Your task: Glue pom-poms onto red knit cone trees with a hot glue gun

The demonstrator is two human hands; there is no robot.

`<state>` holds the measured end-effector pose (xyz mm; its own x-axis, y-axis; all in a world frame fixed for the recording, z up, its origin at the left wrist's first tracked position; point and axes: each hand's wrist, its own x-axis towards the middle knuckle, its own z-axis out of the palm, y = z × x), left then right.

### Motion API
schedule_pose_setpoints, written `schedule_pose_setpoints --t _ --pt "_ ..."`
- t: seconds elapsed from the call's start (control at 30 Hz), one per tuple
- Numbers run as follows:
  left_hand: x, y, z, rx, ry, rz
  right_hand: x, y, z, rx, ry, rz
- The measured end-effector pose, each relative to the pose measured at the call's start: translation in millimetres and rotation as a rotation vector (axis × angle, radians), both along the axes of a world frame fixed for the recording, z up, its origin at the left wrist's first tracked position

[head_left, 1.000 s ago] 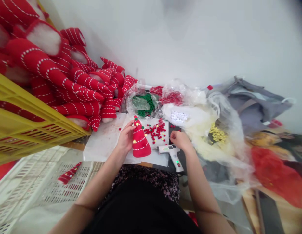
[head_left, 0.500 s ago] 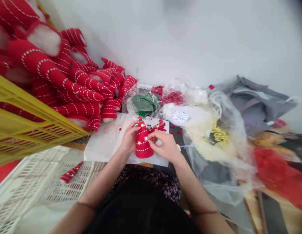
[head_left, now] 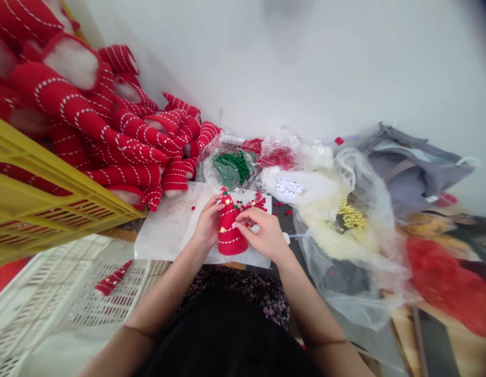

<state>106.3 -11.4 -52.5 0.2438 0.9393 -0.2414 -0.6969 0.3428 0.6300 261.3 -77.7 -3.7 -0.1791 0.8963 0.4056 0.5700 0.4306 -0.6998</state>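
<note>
A red cone with white dotted stripes and small yellow and green pieces [head_left: 232,242] stands upright over white paper [head_left: 164,230]. My left hand [head_left: 208,222] is closed round its left side and upper part. My right hand [head_left: 262,233] is pinched at the cone's right side, with a small white piece between or just at the fingertips. Behind the cone, small red and green balls [head_left: 258,201] lie scattered on the paper.
A yellow crate [head_left: 50,209] of striped red cones rises at the left, above a white basket [head_left: 105,303] with one small cone [head_left: 113,279]. Behind are bags of green balls [head_left: 237,167] and white pieces [head_left: 287,187]; yellow pieces [head_left: 352,214] lie right.
My right fingertips have shifted very slightly and now cover more of the white piece on the cone. My left hand keeps its hold; the view has moved a little.
</note>
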Motion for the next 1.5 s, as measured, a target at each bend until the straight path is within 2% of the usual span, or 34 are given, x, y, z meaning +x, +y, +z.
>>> schedule_pose_setpoints --t 0.1,0.27,0.4,0.53,0.63,0.73,0.83,0.93,1.0,1.07,1.13,1.23,1.3,1.4,1.5 --pt "-1.2 0.1 -0.9 0.009 0.005 0.001 -0.2 0.5 -2.6 -0.01 -0.025 0.034" --pt "-3.0 -0.1 0.5 0.014 0.021 0.021 -0.7 -2.1 -2.2 0.07 -0.054 -0.031" --pt "-1.3 -1.7 3.1 0.028 0.02 0.023 -2.0 -1.5 -1.5 0.091 -0.094 0.001" --pt "-1.2 -2.8 2.4 0.018 0.022 0.023 -5.9 -3.5 0.6 0.022 0.074 0.001" --pt "-2.8 -2.0 0.4 0.0 0.018 0.015 -5.0 -7.0 5.0 0.014 0.29 -0.17" --pt "-5.4 0.0 -1.2 -0.015 0.017 0.008 14.8 -6.5 9.0 0.131 0.525 -0.366" --pt "-8.4 2.3 -2.4 -0.042 -0.01 -0.012 56.2 0.9 6.8 0.232 0.631 -0.444" --pt "-10.8 4.7 -4.4 -0.064 -0.047 -0.043 95.5 11.4 -3.8 0.023 0.342 -0.566" --pt "-11.3 6.2 -6.2 -0.079 -0.061 -0.052 106.4 16.0 -13.7 -0.096 0.17 -0.624" --pt "-10.9 7.3 -7.9 -0.09 -0.067 -0.056 101.4 16.3 -23.2 -0.161 0.067 -0.588" --pt "-9.5 7.9 -8.9 -0.087 -0.072 -0.059 83.4 12.1 -30.3 -0.21 0.069 -0.475" --pt "-6.6 7.6 -8.2 -0.074 -0.081 -0.051 46.3 1.9 -34.9 -0.269 0.293 -0.25" --pt "-5.4 6.7 -6.7 -0.063 -0.079 -0.042 24.8 -3.4 -35.4 -0.319 0.399 -0.148" --pt "-5.5 5.0 -4.7 -0.041 -0.06 -0.041 5.8 -6.2 -35.4 -0.363 0.448 -0.111" --pt "-7.3 3.6 -4.1 -0.029 -0.046 -0.028 0.1 -6.0 -34.7 -0.377 0.447 -0.118"
